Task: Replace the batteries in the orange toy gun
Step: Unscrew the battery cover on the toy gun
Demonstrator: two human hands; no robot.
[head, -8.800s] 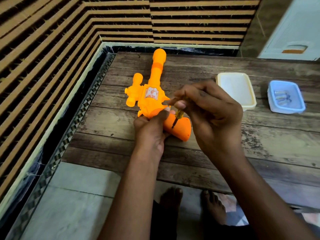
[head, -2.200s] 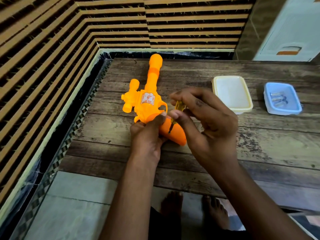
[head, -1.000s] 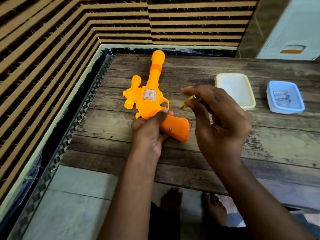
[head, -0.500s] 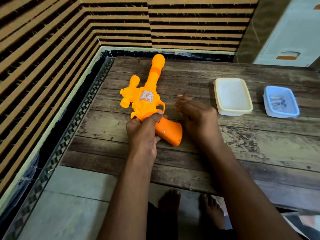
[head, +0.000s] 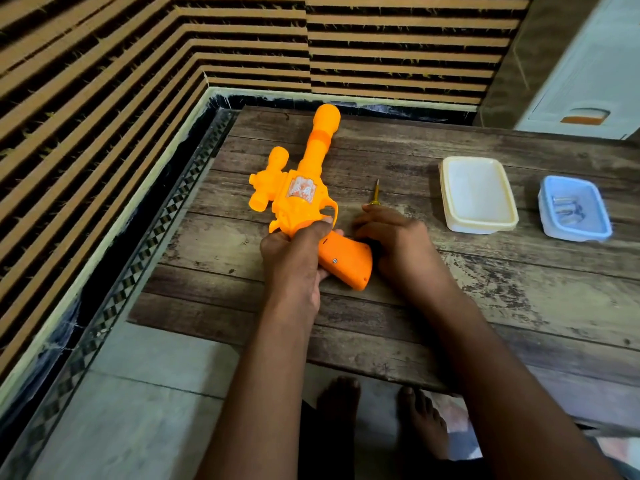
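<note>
The orange toy gun (head: 301,199) lies on its side on the wooden table (head: 519,299), barrel pointing away from me. My left hand (head: 294,261) grips it where body and handle meet. A small screw (head: 334,260) shows in the handle's side. A small yellow-handled screwdriver (head: 376,192) lies on the table right of the trigger guard, tip pointing away. My right hand (head: 398,240) rests low beside the gun's handle, its fingertips pinching the screwdriver's handle end. Silver batteries (head: 568,211) lie in a blue tub at the right.
A cream rectangular container (head: 450,216) stands right of my right hand, and the blue tub (head: 550,230) beyond it. Striped wall panels close off the left and back. The table's near edge runs above my bare feet.
My right hand lifted the screwdriver off the gun's handle, then lowered it to the table right of the trigger guard. My left hand kept its grip on the gun.
</note>
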